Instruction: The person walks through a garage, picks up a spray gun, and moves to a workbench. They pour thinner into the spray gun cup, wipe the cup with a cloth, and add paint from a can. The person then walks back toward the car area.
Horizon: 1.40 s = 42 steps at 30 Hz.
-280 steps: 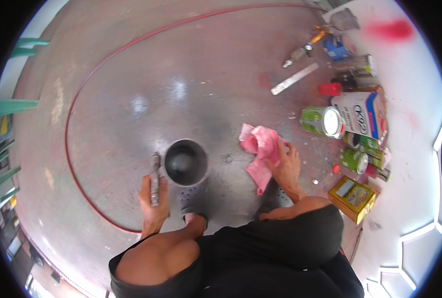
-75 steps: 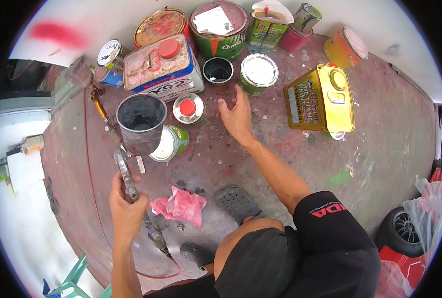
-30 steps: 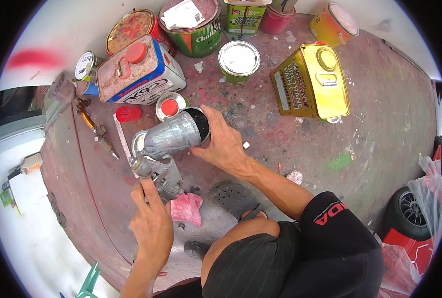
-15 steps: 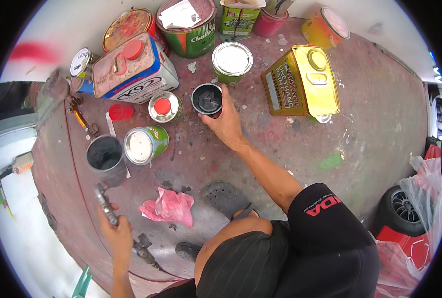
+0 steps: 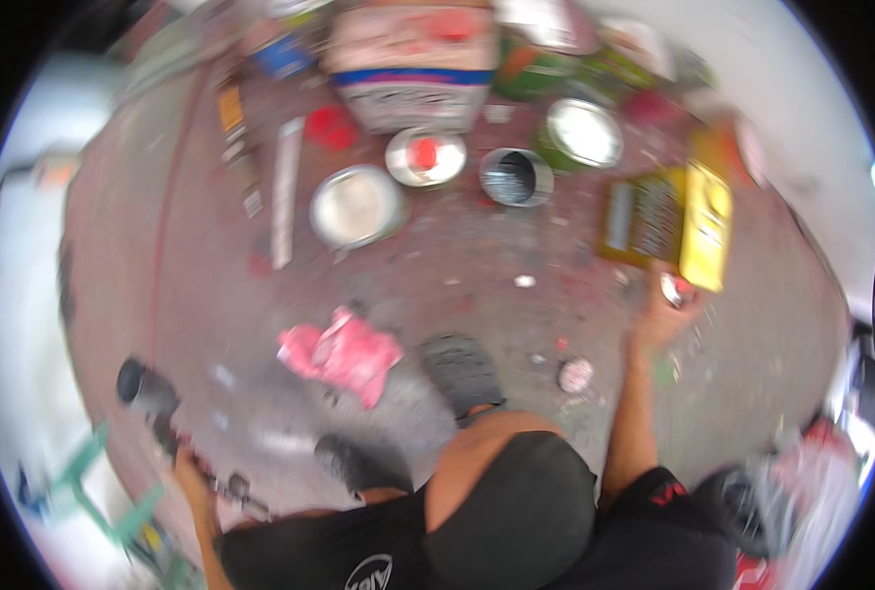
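Note:
Low on the left, my left hand (image 5: 191, 474) is closed round the handle of a spray gun (image 5: 165, 433), whose dark grey cup (image 5: 149, 389) points up and left. To the right, my right hand (image 5: 662, 320) has its fingers round a small round can (image 5: 675, 289) with a red spot on top, just below the yellow rectangular tin (image 5: 707, 226). Motion blurs these fingers. A dark-lined cup (image 5: 514, 178) stands untouched on the floor, between a can with a red cap (image 5: 425, 155) and a can with a white lid (image 5: 584, 133).
A crumpled pink cloth (image 5: 344, 356) lies before my feet, with a round pinkish lid (image 5: 575, 375) farther right. Another pale-topped can (image 5: 357, 206), a white strip (image 5: 286, 192) and a large white-and-blue tin (image 5: 408, 84) stand or lie ahead. A green plastic frame (image 5: 113, 492) is lower left.
My right hand has let go of the dark-lined cup and moved right to the small can by the yellow tin. The spray gun has moved down and left in my left hand. The view has shifted.

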Motion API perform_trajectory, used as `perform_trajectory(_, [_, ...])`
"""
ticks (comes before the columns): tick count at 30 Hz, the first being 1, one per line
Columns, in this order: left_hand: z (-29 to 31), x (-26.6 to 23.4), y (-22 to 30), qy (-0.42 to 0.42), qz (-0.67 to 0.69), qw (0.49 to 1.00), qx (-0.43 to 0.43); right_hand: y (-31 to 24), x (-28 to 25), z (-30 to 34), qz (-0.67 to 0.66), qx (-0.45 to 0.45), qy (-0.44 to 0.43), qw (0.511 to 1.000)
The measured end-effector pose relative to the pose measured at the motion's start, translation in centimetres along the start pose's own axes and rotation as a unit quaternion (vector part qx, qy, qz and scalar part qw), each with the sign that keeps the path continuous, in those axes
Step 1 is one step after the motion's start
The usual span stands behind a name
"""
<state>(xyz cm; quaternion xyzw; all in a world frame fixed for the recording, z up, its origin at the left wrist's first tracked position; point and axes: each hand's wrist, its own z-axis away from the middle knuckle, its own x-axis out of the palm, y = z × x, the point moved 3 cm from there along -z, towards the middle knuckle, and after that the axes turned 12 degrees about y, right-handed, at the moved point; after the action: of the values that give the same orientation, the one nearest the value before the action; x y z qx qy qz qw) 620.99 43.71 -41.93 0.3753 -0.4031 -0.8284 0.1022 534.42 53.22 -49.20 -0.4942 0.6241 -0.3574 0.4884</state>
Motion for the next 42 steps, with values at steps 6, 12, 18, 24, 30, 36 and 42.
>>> perform_trajectory(6, [4.4,3.3,-0.6,0.191,0.042,0.98,-0.039,-2.5,0.5,-2.2,-0.007,-0.093,-0.069,0.993])
perform_trajectory(12, [4.7,-1.2,-4.7,0.195,0.105,0.97,-0.098,-3.8,-1.7,-1.9,-0.002,-0.129,-0.08,0.988])
perform_trajectory(18, [5.0,-2.5,-7.2,0.174,0.136,0.971,-0.091,-12.1,-5.8,0.1,0.022,-0.146,-0.149,0.978])
perform_trajectory(24, [7.7,-0.5,-7.7,0.21,0.083,0.974,-0.016,-19.6,-3.0,5.4,-0.041,-0.23,-0.224,0.946])
perform_trajectory(30, [11.9,1.6,-7.7,0.168,0.008,0.978,0.127,-25.5,4.1,15.4,-0.131,-0.317,-0.402,0.849])
perform_trajectory(36, [15.3,2.0,-8.6,0.077,-0.01,0.975,0.208,-30.3,9.0,25.6,-0.18,-0.412,-0.561,0.695])
perform_trajectory(42, [16.0,3.6,-8.2,0.044,-0.014,0.967,0.252,-33.1,9.4,31.8,-0.106,-0.434,-0.631,0.634])
